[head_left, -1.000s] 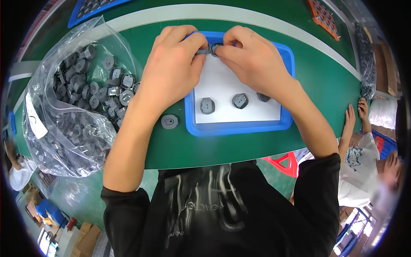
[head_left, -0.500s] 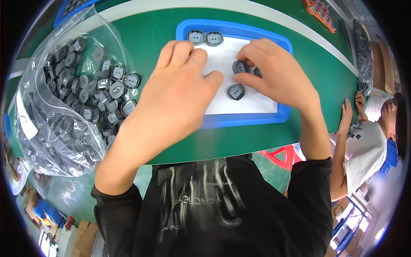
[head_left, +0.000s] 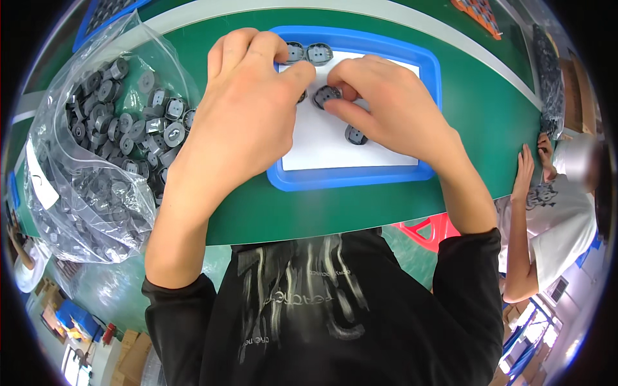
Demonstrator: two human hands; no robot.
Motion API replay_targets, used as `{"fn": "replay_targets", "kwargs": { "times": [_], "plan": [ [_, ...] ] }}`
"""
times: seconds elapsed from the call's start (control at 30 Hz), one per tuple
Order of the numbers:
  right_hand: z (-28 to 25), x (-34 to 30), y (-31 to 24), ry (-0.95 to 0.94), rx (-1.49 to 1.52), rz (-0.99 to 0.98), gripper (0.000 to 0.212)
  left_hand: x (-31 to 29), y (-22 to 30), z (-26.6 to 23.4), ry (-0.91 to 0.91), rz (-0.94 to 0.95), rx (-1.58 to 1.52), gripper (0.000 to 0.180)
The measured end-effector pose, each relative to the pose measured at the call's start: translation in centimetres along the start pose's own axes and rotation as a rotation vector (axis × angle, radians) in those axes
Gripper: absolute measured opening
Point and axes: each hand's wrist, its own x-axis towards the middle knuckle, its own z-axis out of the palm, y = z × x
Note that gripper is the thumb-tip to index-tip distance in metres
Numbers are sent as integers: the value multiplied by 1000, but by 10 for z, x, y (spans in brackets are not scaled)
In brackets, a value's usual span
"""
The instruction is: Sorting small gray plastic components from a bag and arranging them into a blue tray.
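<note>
My right hand [head_left: 393, 106] pinches a dark grey round plastic part [head_left: 327, 96] between thumb and fingers, over the white sheet [head_left: 347, 157] in a blue tray [head_left: 354, 183]. Another such part [head_left: 355, 135] lies on the sheet, partly under that hand. My left hand [head_left: 248, 106] hangs over the tray's left side, fingers bent, thumb apart from the forefinger. Its forefinger is close to the left one of two parts [head_left: 319, 54] at the tray's far left corner. One more part [head_left: 302, 97] shows only an edge beside the left hand. The left palm is hidden.
A clear plastic bag [head_left: 90, 199] full of grey parts [head_left: 138, 128] lies open on the green table [head_left: 302, 215] at the left. A co-worker's hand [head_left: 523, 174] rests at the table's right edge. A red stool [head_left: 428, 231] stands below the edge.
My right hand has moved left with the grey part pinched in it. My left hand has moved up and left, toward the tray's far left corner. A part now shows beside the left hand.
</note>
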Motion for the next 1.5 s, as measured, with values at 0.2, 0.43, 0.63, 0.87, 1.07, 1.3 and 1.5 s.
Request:
{"fn": "replay_targets", "kwargs": {
  "times": [0.2, 0.43, 0.63, 0.87, 1.07, 1.3, 1.5],
  "plan": [
    [1, -1, 6, -7, 79, -71, 13, 3, -1, 1, 66, -27, -82, 30],
    [10, 8, 7, 62, -2, -45, 8, 5, -6, 8, 108, -34, -46, 19],
    [12, 13, 10, 111, -32, -39, 10, 8, -3, 13, 153, -36, -61, 18],
    [-15, 3, 12, -21, 116, -65, 25, 4, -7, 13, 168, -80, -42, 21],
    [-26, -24, 13, -221, 62, -135, 31, -6, 9, -53, -42, -126, -147, 33],
    [5, -12, 9, -15, -6, -123, 34, -64, 23, -46, -284, -214, -85, 52],
    [6, -24, 9, 99, 160, -40, 33, -81, 15, -41, -189, -200, -104, 32]
  ]
}}
